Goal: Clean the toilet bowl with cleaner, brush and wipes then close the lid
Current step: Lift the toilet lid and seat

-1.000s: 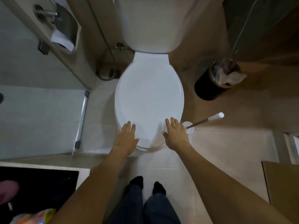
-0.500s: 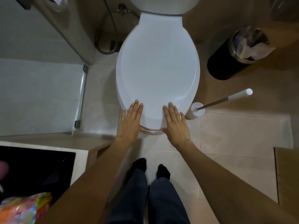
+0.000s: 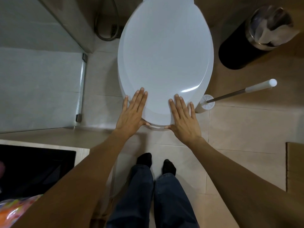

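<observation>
both hands sitting flat on the front edge of the toilet lid [image 3: 164, 60], fingers straight and spread a bit, nothing gripped. left hand [image 3: 132, 112] lying on the lid's near-left rim, right hand [image 3: 184, 119] on the near-right, thumbs tucking toward the underside lip at the front. lid lying down over the bowl, so bowl itself hidden, can't say anything about how clean it is. looking like either the very start (about to lift the lid) or the very end (pressing it closed), honestly hard telling which from this alone. leaning toward opening, going by the thumbs hooking under the front edge. if lifting: needing thumbs getting under the lip and swinging it up toward the tank. toilet brush [image 3: 238, 94] standing in its holder just beside the bowl on the right, handle tilting away. black bin [image 3: 238, 51] farther back right, holding crumpled paper. no cleaner bottle or wipes clearly showing anywhere.
</observation>
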`<state>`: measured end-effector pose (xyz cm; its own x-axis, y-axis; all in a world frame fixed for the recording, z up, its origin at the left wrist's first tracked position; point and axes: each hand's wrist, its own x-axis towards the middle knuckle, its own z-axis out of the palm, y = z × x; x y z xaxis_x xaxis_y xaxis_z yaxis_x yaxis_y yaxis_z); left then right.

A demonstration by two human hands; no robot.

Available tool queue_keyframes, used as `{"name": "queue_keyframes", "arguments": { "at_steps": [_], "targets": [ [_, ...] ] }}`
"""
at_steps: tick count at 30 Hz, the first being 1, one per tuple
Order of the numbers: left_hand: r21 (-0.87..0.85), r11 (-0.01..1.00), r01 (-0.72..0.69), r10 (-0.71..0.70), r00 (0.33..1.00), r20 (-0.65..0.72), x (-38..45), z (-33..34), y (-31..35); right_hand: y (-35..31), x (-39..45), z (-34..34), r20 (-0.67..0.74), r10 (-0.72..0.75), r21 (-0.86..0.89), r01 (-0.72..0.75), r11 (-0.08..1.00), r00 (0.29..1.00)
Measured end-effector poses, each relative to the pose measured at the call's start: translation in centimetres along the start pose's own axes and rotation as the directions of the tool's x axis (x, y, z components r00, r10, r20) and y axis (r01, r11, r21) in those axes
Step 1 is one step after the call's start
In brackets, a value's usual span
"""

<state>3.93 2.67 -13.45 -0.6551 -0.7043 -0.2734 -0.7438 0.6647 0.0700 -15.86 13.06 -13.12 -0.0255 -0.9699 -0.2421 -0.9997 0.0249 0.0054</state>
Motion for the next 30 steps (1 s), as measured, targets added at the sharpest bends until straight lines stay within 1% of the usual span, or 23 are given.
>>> {"name": "queue_keyframes", "arguments": {
  "at_steps": [4,7,10,14,16,19,22,26,30],
  "targets": [
    [0.058,0.998,-0.017,0.019,0.999,-0.035,-0.1,0.5,0.0,0.4,0.0,0.7,-0.055,-0.079,-0.122,0.072,0.99,0.995],
    [0.122,0.992,-0.041,0.048,0.997,-0.056,-0.4,0.6,-0.1,0.5,-0.1,0.9,-0.079,-0.105,-0.144,0.092,0.985,0.991],
    [0.062,0.998,-0.032,0.037,0.995,-0.092,-0.7,-0.1,0.0,0.5,-0.3,0.2,-0.11,-0.105,-0.126,0.091,0.988,0.988],
    [-0.129,0.99,-0.053,0.032,0.986,-0.163,-1.7,-2.5,0.3,0.9,-0.7,-2.2,-0.148,-0.122,-0.073,0.112,0.991,0.981],
    [-0.191,0.977,-0.089,0.054,0.982,-0.183,-1.9,-4.5,0.0,1.4,-0.6,-4.1,-0.163,-0.118,-0.031,0.115,0.993,0.98],
    [-0.251,0.961,-0.115,0.075,0.984,-0.162,-1.9,-8.0,-0.6,2.0,-0.3,-7.8,-0.179,-0.133,0.046,0.143,0.989,0.975],
    [-0.313,0.944,-0.108,0.072,0.989,-0.126,-1.5,-11.6,-1.0,2.9,0.2,-12.1,-0.187,-0.167,0.129,0.192,0.973,0.968],
    [-0.328,0.941,-0.085,0.056,0.994,-0.098,-0.4,-17.1,-1.5,4.2,1.6,-18.2,-0.196,-0.2,0.2,0.239,0.95,0.96],
    [-0.396,0.916,-0.06,0.006,0.991,-0.136,2.0,-24.1,-2.1,5.7,4.1,-24.8,-0.259,-0.129,0.277,0.201,0.94,0.957]
  ]
}}
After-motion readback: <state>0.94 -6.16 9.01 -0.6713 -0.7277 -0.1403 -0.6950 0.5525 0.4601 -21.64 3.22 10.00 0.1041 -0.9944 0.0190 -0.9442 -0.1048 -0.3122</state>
